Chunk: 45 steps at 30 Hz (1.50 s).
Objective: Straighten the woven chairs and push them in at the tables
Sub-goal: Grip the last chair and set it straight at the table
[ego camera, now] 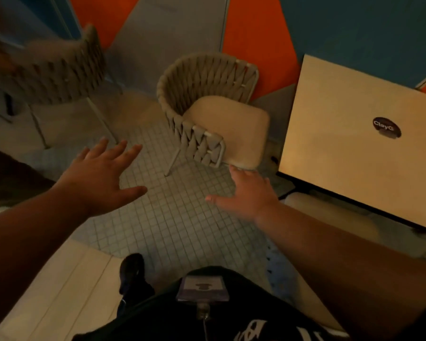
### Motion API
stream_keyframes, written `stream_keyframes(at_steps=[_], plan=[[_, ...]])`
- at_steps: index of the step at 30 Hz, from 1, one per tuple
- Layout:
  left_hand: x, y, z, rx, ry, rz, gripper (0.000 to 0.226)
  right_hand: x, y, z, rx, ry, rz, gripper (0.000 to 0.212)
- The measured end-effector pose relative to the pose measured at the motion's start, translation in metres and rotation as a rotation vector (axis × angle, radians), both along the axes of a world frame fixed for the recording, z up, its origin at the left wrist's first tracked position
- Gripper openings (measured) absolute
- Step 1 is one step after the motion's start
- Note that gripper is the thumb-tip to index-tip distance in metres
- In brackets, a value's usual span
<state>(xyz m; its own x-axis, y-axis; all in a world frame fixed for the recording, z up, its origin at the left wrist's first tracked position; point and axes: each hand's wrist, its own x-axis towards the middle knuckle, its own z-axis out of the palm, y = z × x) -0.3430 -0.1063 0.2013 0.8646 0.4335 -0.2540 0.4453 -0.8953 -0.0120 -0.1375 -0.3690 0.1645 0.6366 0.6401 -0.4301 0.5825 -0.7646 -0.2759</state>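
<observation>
A woven beige chair [202, 94] with a cream seat cushion stands in the middle of the head view, its seat facing a pale square table [349, 168] on the right and apart from it. A second woven chair [64, 70] stands blurred at the upper left. My right hand [246, 190] reaches forward with straight fingers, its fingertips at the front edge of the cushion. My left hand [101, 175] hovers open over the tiled floor, left of the chair, holding nothing.
The floor is small white tiles [172, 217]. Orange, grey and teal wall panels stand behind the chairs. A pale bench or table surface [47, 291] lies at the lower left. A cushioned seat [330, 217] sits under the right table's near edge. A dark round sticker is on the tabletop.
</observation>
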Motion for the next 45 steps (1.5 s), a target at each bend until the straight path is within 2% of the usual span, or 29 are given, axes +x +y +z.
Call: stream_keyframes(at_steps=[4,11,16,30,32,36,39,45], plan=[[0.039,0.08,-0.006,-0.016,-0.047,-0.044,0.106,0.012,0.061,-0.01,0.013,0.005,-0.122,0.128],[0.099,0.189,-0.018,-0.043,0.043,-0.218,0.105,0.007,0.15,-0.016,-0.013,0.067,-0.296,0.127],[0.172,0.231,-0.019,-0.029,0.045,-0.334,0.103,0.04,0.174,-0.02,-0.021,0.065,-0.378,0.128],[0.349,0.329,-0.044,-0.003,0.091,-0.477,0.107,0.172,0.259,-0.044,-0.138,0.107,-0.409,0.125],[0.367,0.342,-0.052,0.002,0.12,-0.532,0.109,0.176,0.268,-0.044,-0.143,0.126,-0.432,0.13],[0.437,0.376,-0.073,0.023,0.131,-0.654,0.111,0.192,0.289,-0.056,-0.137,0.129,-0.607,0.156],[0.492,0.4,-0.092,0.049,0.164,-0.759,0.115,0.195,0.305,-0.066,-0.144,0.168,-0.775,0.161],[0.552,0.435,-0.106,0.082,0.237,-0.955,0.116,0.171,0.354,-0.095,-0.125,0.171,-1.015,0.12]])
